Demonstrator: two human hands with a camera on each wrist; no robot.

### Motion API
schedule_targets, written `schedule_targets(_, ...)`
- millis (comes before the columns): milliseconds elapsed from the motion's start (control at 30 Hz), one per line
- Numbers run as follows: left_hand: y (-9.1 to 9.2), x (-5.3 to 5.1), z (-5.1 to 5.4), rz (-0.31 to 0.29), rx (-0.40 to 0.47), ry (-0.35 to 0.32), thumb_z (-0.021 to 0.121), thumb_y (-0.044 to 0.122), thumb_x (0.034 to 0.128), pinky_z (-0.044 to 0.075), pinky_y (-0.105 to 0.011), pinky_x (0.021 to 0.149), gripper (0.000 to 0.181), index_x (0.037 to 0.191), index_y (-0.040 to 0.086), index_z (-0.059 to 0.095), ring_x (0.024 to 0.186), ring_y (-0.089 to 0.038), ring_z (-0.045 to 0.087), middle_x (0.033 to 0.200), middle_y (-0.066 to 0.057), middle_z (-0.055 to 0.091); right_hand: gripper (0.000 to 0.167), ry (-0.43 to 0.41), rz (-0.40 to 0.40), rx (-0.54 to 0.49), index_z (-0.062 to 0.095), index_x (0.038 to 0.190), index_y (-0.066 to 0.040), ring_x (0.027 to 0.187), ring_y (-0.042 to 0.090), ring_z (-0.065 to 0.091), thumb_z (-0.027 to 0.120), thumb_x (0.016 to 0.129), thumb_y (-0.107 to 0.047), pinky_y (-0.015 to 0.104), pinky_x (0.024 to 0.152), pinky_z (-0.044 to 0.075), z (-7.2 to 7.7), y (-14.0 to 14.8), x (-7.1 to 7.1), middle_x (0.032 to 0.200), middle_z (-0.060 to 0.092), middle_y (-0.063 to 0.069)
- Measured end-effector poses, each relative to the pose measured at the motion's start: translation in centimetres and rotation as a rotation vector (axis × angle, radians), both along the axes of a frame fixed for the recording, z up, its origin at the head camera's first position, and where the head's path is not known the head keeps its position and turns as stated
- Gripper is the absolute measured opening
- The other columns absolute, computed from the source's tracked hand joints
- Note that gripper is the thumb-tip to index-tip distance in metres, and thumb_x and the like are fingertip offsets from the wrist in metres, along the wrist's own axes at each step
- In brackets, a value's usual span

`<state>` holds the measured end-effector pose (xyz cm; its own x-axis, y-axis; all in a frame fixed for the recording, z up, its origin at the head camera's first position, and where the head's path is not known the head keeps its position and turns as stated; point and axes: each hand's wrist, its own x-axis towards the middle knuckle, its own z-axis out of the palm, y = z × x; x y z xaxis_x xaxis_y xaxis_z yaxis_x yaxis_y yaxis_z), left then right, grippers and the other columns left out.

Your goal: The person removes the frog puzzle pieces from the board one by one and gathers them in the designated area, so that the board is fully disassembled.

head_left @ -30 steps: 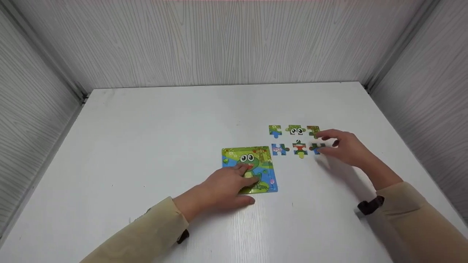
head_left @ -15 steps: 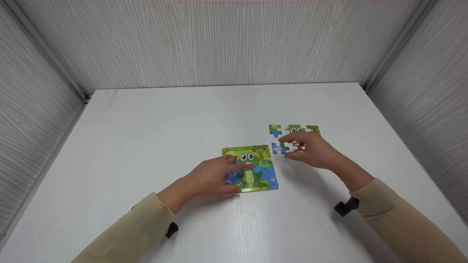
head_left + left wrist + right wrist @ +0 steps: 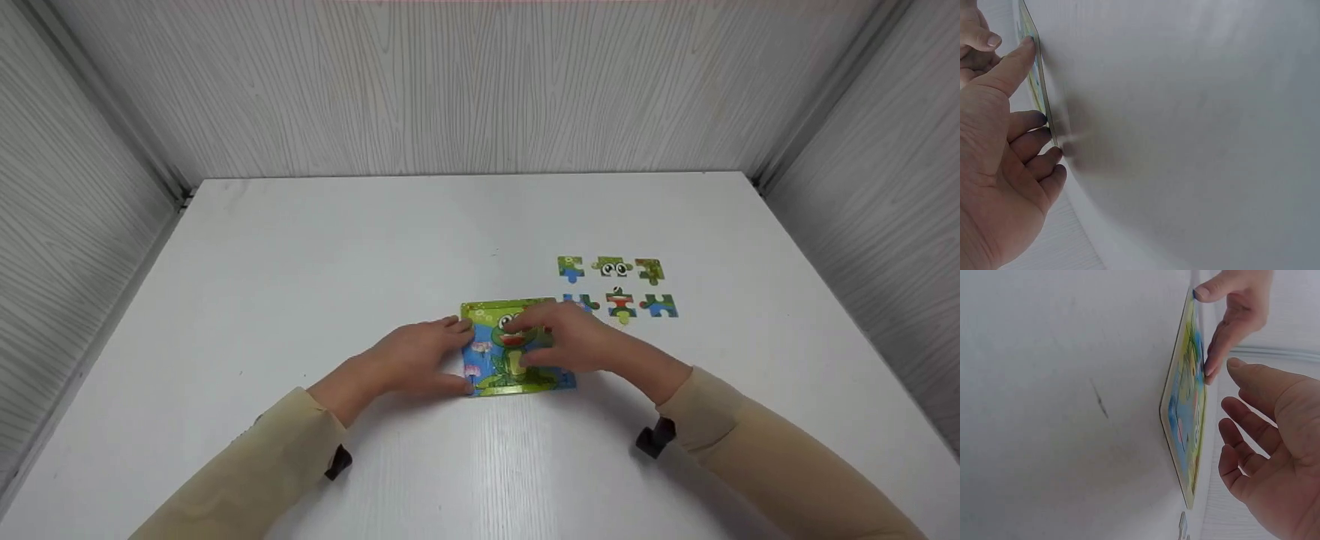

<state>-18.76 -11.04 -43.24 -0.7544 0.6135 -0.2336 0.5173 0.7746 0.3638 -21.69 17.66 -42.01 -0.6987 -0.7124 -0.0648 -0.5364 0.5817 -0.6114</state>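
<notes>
A square frog puzzle board [image 3: 491, 367] lies flat on the white table, its frog picture facing up. My left hand [image 3: 420, 356] is at its left edge, thumb near the lower left corner and fingertips by the upper left side. In the left wrist view the fingers of my left hand [image 3: 1010, 169] touch the board's rim. My right hand [image 3: 581, 337] hovers over the right half of the board, hiding part of the frog. In the right wrist view nothing is between the bent fingers and thumb of my right hand [image 3: 1269, 433], which stand off the board [image 3: 1185, 405].
Several loose puzzle pieces lie in two rows just right of the board, among them one with the frog's eyes [image 3: 613, 268], one with its mouth [image 3: 621, 304] and a blue-green one [image 3: 660, 306]. A grey wood-grain wall [image 3: 480, 90] rises behind the table.
My right hand has moved left from the loose pieces to above the board. My left hand has drawn back from the middle of the board to its left edge.
</notes>
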Motion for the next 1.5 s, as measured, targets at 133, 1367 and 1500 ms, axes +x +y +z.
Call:
schedule_targets(133, 0.0, -0.1, 0.0, -0.008, -0.014, -0.001, 0.073, 0.057, 0.0957, 0.032, -0.049, 0.124, 0.089, 0.165, 0.013, 0.039, 0.159, -0.029, 0.028, 0.171, -0.004, 0.035, 0.049, -0.023, 0.025, 0.002, 0.072, 0.139, -0.013, 0.125, 0.017, 0.064, 0.086, 0.092, -0.019, 0.044, 0.110, 0.050, -0.6, -0.9, -0.2, 0.132, 0.072, -0.003)
schedule_targets(1367, 0.0, -0.1, 0.2, -0.012, -0.007, -0.054, 0.072, 0.056, 0.0971, 0.033, -0.051, 0.124, 0.089, 0.166, 0.011, 0.037, 0.160, -0.031, 0.027, 0.172, -0.009, 0.032, 0.045, -0.206, 0.079, 0.011, 0.070, 0.143, -0.030, 0.125, 0.019, 0.051, 0.079, 0.099, -0.025, 0.044, 0.111, 0.043, -2.6, -1.4, -1.0, 0.135, 0.056, -0.004)
schedule_targets(1500, -0.1, -0.2, 0.0, -0.020, 0.005, -0.052, 0.072, 0.055, 0.0972, 0.033, -0.051, 0.124, 0.088, 0.165, 0.010, 0.038, 0.160, -0.030, 0.026, 0.171, -0.009, 0.033, 0.045, -0.196, 0.098, -0.007, 0.070, 0.142, -0.028, 0.123, 0.018, 0.051, 0.079, 0.099, -0.024, 0.044, 0.110, 0.044, -2.8, -1.4, -1.2, 0.133, 0.057, -0.003)
